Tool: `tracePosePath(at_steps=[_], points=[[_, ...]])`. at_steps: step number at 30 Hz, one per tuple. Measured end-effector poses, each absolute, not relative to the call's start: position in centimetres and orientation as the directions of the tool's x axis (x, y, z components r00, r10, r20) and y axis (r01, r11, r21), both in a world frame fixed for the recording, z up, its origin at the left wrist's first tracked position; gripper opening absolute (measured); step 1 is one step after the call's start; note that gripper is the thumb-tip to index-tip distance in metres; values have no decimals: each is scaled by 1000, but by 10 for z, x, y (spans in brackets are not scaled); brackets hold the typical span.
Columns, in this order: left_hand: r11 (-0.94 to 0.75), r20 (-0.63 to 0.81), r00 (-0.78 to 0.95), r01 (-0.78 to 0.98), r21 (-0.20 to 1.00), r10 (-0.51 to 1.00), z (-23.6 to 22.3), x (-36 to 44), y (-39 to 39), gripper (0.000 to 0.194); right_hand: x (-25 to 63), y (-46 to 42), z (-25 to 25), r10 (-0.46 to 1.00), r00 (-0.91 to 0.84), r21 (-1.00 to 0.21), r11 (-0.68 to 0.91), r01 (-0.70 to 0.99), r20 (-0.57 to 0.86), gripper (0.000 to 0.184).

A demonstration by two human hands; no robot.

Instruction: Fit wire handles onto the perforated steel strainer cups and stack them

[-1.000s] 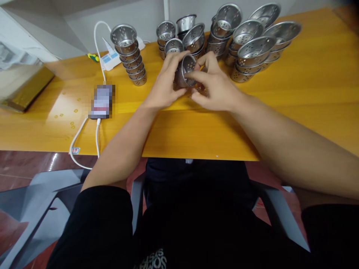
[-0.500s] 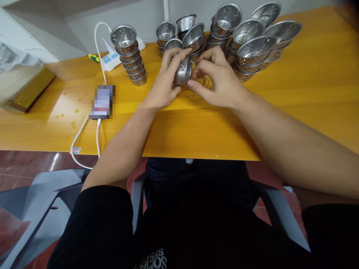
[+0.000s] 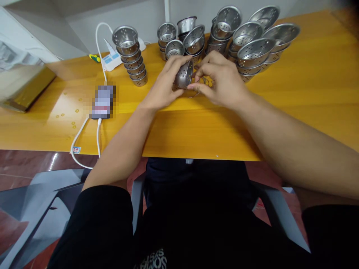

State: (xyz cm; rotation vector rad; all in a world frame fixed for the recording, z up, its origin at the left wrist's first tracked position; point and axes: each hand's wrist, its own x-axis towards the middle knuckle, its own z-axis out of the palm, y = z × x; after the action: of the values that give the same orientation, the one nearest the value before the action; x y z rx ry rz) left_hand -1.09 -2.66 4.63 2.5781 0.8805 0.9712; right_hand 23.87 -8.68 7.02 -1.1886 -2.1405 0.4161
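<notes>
A small perforated metal cup [image 3: 184, 76] lies tilted on its side in my left hand [image 3: 165, 84], whose fingers are wrapped round its outside. Its rim faces right. At that rim, the thumb and fingers of my right hand [image 3: 217, 78] are pinched together; whether they hold something thin or the rim itself, I cannot tell. Thin curved metal wire [image 3: 198, 94] shows on the table below and behind the right fingers, partly hidden by them. Behind both hands stands a single-looking small perforated cup [image 3: 174, 48] among other stacks.
A tall stack of perforated cups [image 3: 134, 69] stands to the left. Wider perforated bowls [image 3: 254, 56] are stacked at the back right. A phone [image 3: 103, 101] with white cables, a power strip [image 3: 112, 61] and a yellow-green tool [image 3: 94, 58] lie on the wooden table [image 3: 179, 134].
The cup in my left hand has been turned, its mouth swinging from facing me to the right. My right fingers have come out of the cup and are now pinched at its rim.
</notes>
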Motion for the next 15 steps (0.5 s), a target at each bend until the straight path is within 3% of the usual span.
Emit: tracePosePath(at_steps=[8,12,15], points=[[-740,636,408,518,430,655,42,-22,-20,80,245,-77,60,829,-215,-569,520,637,516,71],[-670,598,342,551,497,724,36,-25,-14,83,263,-62,49,848,-246,-513,488,706,469,70],[-640,608,232,438,631,759,25,-25,-3,79,274,-48,34,858,-357,-436,499,749,370,81]])
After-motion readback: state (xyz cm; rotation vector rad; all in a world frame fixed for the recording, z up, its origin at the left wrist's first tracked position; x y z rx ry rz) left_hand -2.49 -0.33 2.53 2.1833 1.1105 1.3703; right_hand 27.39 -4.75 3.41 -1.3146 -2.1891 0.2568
